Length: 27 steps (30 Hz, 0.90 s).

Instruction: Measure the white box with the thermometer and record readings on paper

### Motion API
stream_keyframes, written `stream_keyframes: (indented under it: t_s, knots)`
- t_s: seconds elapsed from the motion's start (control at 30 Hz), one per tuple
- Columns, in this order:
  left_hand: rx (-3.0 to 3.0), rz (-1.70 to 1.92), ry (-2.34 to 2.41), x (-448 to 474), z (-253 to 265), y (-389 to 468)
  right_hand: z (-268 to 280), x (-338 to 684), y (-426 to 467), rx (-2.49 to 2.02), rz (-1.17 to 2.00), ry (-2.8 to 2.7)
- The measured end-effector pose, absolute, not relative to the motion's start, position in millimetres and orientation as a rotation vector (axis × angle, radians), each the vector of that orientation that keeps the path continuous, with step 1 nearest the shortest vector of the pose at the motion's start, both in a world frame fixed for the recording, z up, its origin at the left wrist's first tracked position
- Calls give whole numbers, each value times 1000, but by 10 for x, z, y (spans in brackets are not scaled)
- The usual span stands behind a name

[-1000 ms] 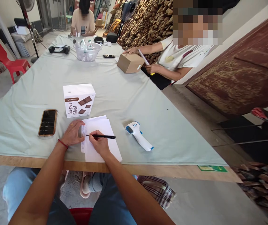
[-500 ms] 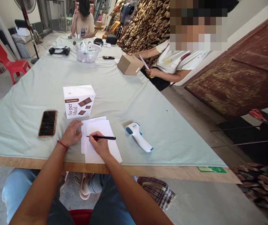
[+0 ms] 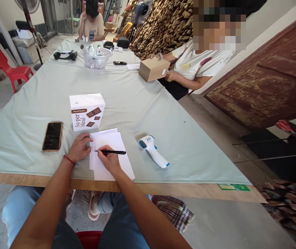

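Observation:
My right hand [image 3: 111,162] grips a black pen [image 3: 115,152], its tip on the left side of a white sheet of paper [image 3: 115,173]. Under that sheet's left edge shows a strip of paper with small handwriting [image 3: 92,160]. My left hand [image 3: 80,148], a red cord at its wrist, lies on the cloth with its fingertips at the strip's edge, thumb apart, holding nothing. Just beyond the papers stands a white "Super Meal" box [image 3: 87,112]. A phone in an orange-brown case [image 3: 53,136] lies left of my left hand. Right of the papers rests a white-and-blue infrared thermometer [image 3: 153,150].
At the table's right side a person [image 3: 194,65] handles a cardboard box [image 3: 153,69]. Another person [image 3: 92,24] sits at the far end. A clear basin with bottles [image 3: 97,61], a black handset-shaped object [image 3: 65,55] and a dark phone [image 3: 120,63] are farther back.
The pen and my right hand have shifted very slightly left. My left hand stays put. The person on the right has moved and turned the cardboard box rightward, toward themselves.

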<state>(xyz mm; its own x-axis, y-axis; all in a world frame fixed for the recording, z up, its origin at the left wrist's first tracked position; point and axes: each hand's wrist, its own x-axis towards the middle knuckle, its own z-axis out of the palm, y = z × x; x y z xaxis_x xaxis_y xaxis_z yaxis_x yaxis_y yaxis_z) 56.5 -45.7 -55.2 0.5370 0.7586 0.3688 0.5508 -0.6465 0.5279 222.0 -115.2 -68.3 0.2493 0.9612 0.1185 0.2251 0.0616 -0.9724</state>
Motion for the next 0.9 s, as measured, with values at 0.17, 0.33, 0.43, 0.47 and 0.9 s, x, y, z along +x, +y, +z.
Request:
stream_keyframes:
  t_s: [0.17,0.33,0.43,0.47,0.9]
  knots:
    - [2431,833,1079,568,-556,-455,-702,2227,-1151,-1417,825,-1231]
    - [2454,820,1074,576,-560,-448,-726,2221,-1147,-1420,818,-1239]
    - [2477,803,1071,587,-566,-441,-718,2218,-1150,-1416,810,-1243]
    - [2482,800,1073,591,-570,-439,-714,2217,-1150,-1414,809,-1244]
    - [2497,814,1089,595,-591,-426,-705,2218,-1148,-1403,827,-1221]
